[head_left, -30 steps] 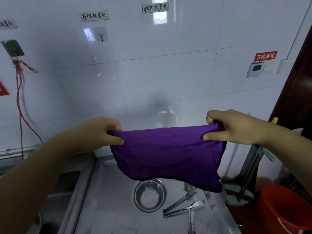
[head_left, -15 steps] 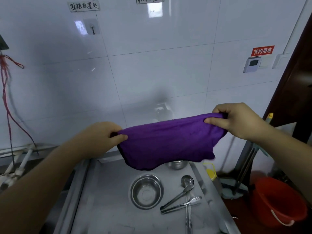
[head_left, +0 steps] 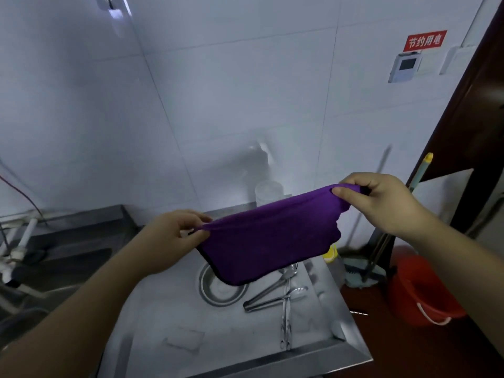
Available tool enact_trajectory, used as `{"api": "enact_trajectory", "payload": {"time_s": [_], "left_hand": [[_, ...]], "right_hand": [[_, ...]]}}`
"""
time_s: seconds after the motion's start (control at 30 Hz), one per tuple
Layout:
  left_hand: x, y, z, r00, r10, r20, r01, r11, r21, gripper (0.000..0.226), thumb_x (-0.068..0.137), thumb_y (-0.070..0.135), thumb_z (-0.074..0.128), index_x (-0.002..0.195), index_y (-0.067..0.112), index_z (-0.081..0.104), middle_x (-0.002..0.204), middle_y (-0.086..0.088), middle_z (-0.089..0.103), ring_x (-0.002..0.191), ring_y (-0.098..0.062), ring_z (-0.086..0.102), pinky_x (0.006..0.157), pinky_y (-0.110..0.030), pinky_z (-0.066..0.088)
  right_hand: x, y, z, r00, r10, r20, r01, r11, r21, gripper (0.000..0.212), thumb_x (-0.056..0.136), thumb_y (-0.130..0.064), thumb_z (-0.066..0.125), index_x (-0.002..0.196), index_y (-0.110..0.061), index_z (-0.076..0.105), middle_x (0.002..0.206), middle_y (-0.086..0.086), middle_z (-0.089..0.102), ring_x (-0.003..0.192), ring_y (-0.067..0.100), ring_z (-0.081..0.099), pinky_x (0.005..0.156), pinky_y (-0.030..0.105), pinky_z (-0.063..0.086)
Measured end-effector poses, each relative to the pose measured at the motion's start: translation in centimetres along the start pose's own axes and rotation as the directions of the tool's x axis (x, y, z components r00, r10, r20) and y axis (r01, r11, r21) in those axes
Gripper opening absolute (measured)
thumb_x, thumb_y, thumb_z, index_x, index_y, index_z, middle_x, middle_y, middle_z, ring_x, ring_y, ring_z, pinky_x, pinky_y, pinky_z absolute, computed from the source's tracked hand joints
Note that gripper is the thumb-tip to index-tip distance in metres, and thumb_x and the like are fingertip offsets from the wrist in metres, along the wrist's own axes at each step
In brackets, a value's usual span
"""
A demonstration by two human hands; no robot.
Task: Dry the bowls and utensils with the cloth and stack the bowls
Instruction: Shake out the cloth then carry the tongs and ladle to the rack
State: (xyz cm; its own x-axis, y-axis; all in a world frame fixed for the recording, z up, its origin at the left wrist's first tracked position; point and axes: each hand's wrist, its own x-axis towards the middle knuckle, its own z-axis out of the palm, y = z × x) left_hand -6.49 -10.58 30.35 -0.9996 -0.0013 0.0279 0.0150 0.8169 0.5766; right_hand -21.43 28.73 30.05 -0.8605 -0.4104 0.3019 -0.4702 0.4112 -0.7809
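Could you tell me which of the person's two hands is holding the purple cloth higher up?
The right hand: it pinches the purple cloth at its raised corner, while the left hand grips the lower one.

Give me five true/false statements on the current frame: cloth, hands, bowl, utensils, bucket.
1. Both hands hold the purple cloth, the left hand at one end and the right hand at the other. True.
2. The round steel bowl is being wiped with the cloth. False: it sits on the steel counter below the cloth, untouched.
3. The metal spoons and tongs lie on the counter right of the bowl. True.
4. The red plastic bucket stands on the counter. False: it is on the floor to the right.
5. The cloth lies folded on the counter. False: it hangs stretched between the hands, in the air.
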Motion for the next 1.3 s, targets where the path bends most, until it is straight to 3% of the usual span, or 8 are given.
{"api": "enact_trajectory", "payload": {"time_s": [0.13,0.27,0.4,0.57,0.77,0.93,1.13,1.3], "left_hand": [[-0.7,1.4,3.4,0.995,-0.057,0.087,0.062,0.997,-0.055,0.018,0.099,0.024,0.069,0.088,0.036,0.074,0.084,0.012,0.077,0.078,-0.009,0.073,0.077,-0.035,0.06],[-1.1,1.2,7.2,0.97,-0.216,0.113,0.203,0.972,0.117,0.023,0.103,0.032,0.063,0.081,0.036,0.07,0.074,0.02,0.071,0.063,-0.001,0.064,0.061,-0.027,0.048],[-2.7,1.2,10.7,0.948,-0.3,0.11,0.292,0.953,0.08,0.026,0.1,0.047,0.064,0.076,0.037,0.07,0.066,0.018,0.067,0.058,0.001,0.059,0.059,-0.026,0.043],[-5.7,0.6,15.4,0.894,-0.36,0.266,0.381,0.924,-0.03,0.009,0.095,0.035,0.076,0.088,0.038,0.071,0.084,0.017,0.076,0.077,-0.002,0.071,0.07,-0.023,0.053],[-8.8,-1.4,21.9,0.81,-0.409,0.42,0.431,0.901,0.045,0.013,0.099,0.027,0.067,0.091,0.035,0.061,0.081,0.023,0.072,0.064,0.004,0.061,0.06,-0.021,0.044],[-11.5,-4.1,26.5,0.726,-0.421,0.544,0.454,0.887,0.08,0.015,0.099,0.029,0.066,0.102,0.043,0.072,0.093,0.028,0.072,0.084,0.011,0.065,0.073,-0.014,0.048],[-14.0,-7.6,31.6,0.657,-0.449,0.606,0.506,0.858,0.087,0.021,0.095,0.033,0.066,0.091,0.054,0.068,0.086,0.034,0.069,0.08,0.01,0.065,0.065,-0.02,0.045],[-13.4,-9.9,35.0,0.668,-0.495,0.556,0.544,0.834,0.089,0.029,0.095,0.03,0.069,0.081,0.056,0.066,0.079,0.022,0.071,0.074,0.007,0.064,0.065,-0.025,0.046]], "right_hand": [[-2.6,2.8,-0.1,0.995,-0.072,-0.069,0.064,0.991,-0.116,0.011,0.096,-0.028,0.073,0.089,-0.022,0.078,0.077,-0.005,0.075,0.074,0.02,0.069,0.071,0.034,0.053],[-5.3,6.8,0.6,0.994,-0.052,0.095,0.084,0.92,-0.382,0.015,0.095,-0.035,0.074,0.093,-0.021,0.08,0.079,-0.002,0.077,0.073,0.021,0.071,0.071,0.037,0.056],[-7.8,10.6,0.9,0.994,0.0,0.106,0.036,0.94,-0.339,0.011,0.093,-0.036,0.077,0.089,-0.026,0.077,0.079,-0.008,0.076,0.074,0.015,0.069,0.07,0.031,0.048],[-11.4,15.2,1.4,0.964,0.119,0.238,-0.065,0.973,-0.223,0.012,0.091,-0.035,0.079,0.085,-0.042,0.071,0.077,-0.014,0.072,0.074,-0.001,0.065,0.07,0.027,0.051],[-16.6,19.0,4.7,0.871,0.24,0.429,-0.16,0.963,-0.215,0.017,0.096,-0.031,0.075,0.08,-0.027,0.07,0.073,-0.008,0.065,0.072,0.008,0.063,0.065,0.022,0.044],[-21.0,20.8,7.3,0.789,0.318,0.525,-0.217,0.945,-0.246,0.019,0.096,-0.037,0.074,0.079,-0.035,0.069,0.071,-0.014,0.065,0.071,0.004,0.064,0.062,0.018,0.042],[-25.3,23.6,10.7,0.675,0.467,0.572,-0.318,0.883,-0.346,0.012,0.099,-0.038,0.071,0.097,-0.027,0.078,0.085,-0.011,0.073,0.079,0.007,0.066,0.074,0.035,0.053],[-26.1,26.2,13.7,0.624,0.569,0.535,-0.311,0.809,-0.498,0.023,0.101,-0.042,0.065,0.092,-0.022,0.072,0.081,-0.003,0.069,0.076,0.018,0.063,0.068,0.04,0.051]]}}
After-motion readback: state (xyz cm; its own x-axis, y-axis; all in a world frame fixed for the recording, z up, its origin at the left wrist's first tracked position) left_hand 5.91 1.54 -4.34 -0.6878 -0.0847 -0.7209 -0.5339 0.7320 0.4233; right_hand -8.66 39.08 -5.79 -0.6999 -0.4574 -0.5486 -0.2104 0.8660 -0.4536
